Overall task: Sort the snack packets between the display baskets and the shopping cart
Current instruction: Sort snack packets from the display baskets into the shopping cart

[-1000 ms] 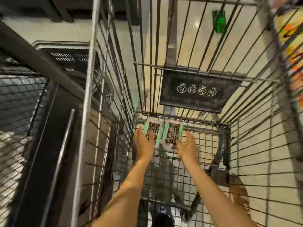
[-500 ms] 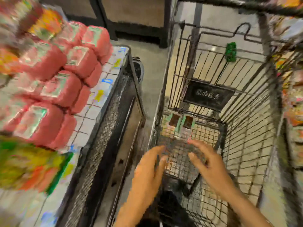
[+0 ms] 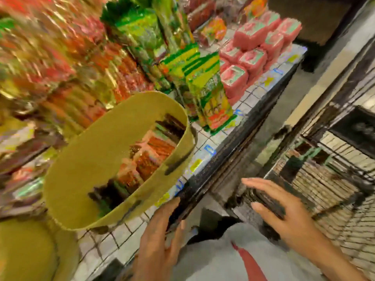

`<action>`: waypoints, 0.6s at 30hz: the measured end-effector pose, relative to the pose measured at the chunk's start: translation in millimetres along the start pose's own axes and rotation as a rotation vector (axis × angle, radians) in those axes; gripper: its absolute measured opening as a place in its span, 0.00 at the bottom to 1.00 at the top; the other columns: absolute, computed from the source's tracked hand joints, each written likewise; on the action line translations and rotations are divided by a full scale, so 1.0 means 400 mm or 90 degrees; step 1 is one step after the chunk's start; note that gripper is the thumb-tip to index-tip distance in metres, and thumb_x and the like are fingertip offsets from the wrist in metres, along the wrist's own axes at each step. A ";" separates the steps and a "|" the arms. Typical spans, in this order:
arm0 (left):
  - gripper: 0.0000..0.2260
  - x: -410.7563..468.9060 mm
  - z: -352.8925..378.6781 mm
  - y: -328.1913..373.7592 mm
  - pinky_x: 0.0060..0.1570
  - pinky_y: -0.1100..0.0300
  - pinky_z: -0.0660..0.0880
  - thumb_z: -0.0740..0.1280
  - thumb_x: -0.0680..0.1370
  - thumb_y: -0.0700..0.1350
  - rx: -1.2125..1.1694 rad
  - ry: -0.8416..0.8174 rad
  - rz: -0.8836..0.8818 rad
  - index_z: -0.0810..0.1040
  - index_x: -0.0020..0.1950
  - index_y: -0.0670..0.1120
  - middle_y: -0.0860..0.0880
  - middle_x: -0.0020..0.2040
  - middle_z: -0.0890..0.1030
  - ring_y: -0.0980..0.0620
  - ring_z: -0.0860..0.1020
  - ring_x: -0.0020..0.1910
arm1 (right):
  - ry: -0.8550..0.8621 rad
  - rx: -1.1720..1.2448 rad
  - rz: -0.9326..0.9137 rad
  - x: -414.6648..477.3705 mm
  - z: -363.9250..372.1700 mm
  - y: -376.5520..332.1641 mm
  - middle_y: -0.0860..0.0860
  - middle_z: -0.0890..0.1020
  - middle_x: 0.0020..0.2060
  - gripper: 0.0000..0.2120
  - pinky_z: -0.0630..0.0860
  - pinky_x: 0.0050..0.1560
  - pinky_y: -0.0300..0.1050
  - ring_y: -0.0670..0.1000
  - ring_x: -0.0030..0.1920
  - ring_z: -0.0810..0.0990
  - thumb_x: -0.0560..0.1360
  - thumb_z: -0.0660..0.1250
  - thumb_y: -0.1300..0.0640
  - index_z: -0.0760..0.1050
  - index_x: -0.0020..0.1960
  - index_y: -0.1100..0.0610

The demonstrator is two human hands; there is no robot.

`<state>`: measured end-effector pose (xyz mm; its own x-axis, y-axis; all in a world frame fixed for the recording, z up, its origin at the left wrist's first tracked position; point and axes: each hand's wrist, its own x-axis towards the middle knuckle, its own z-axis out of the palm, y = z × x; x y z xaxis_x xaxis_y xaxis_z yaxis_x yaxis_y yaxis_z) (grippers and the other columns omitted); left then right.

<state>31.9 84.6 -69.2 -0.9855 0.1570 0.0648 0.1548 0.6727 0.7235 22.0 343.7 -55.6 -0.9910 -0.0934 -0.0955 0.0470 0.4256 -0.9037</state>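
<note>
Left hand: empty, fingers straight and close together, thumb apart, palm turned inward. It sits low, at the dark front edge of the tiled counter; the blur hides whether it touches that edge.

Right hand: empty, fingers spread wide and loosely extended, palm down, forearm running in from the lower right. It hangs over the near end of the shopping cart and grips nothing.

Snack packets: orange-red and dark ones stand packed in the olive-yellow display basket, just forward and left of the left hand. Two dark shapes with green edges on the cart floor look like packets, but are too smeared to confirm. A second basket of the same colour shows at the lower left.

Step in hand, as judged: the gap between carries, with both hands free and the body facing the display. The next move would call for a reach up and left over the basket's rim and a pinch on one or two packets without dragging out their neighbours.

Further out: green-and-yellow pouches stand upright beyond the basket, and pink packs are stacked behind them.
</note>
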 end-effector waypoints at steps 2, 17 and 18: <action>0.16 -0.047 -0.036 -0.006 0.58 0.78 0.65 0.68 0.72 0.42 0.021 0.062 0.005 0.78 0.60 0.46 0.56 0.58 0.78 0.73 0.70 0.60 | -0.042 -0.025 -0.046 0.019 0.026 -0.042 0.44 0.78 0.61 0.16 0.66 0.62 0.29 0.38 0.63 0.73 0.72 0.67 0.59 0.78 0.59 0.53; 0.18 0.001 -0.289 -0.084 0.68 0.56 0.65 0.59 0.79 0.49 0.143 0.422 -0.070 0.74 0.63 0.39 0.43 0.65 0.74 0.50 0.69 0.67 | -0.554 -0.478 -0.414 0.478 0.402 -0.430 0.51 0.78 0.58 0.17 0.71 0.58 0.46 0.51 0.59 0.75 0.79 0.62 0.47 0.74 0.63 0.55; 0.19 0.003 -0.283 -0.104 0.68 0.53 0.66 0.60 0.78 0.49 0.140 0.425 -0.081 0.74 0.64 0.39 0.43 0.66 0.74 0.49 0.69 0.68 | -0.611 -0.560 -0.400 0.495 0.451 -0.423 0.53 0.75 0.61 0.21 0.71 0.60 0.49 0.54 0.62 0.73 0.79 0.60 0.45 0.71 0.65 0.57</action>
<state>16.2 -25.0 -21.5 -0.8184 -0.3616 0.4467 -0.0237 0.7979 0.6024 -159.7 90.6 3.1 -0.3374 -0.8761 -0.3444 -0.7976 0.4604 -0.3897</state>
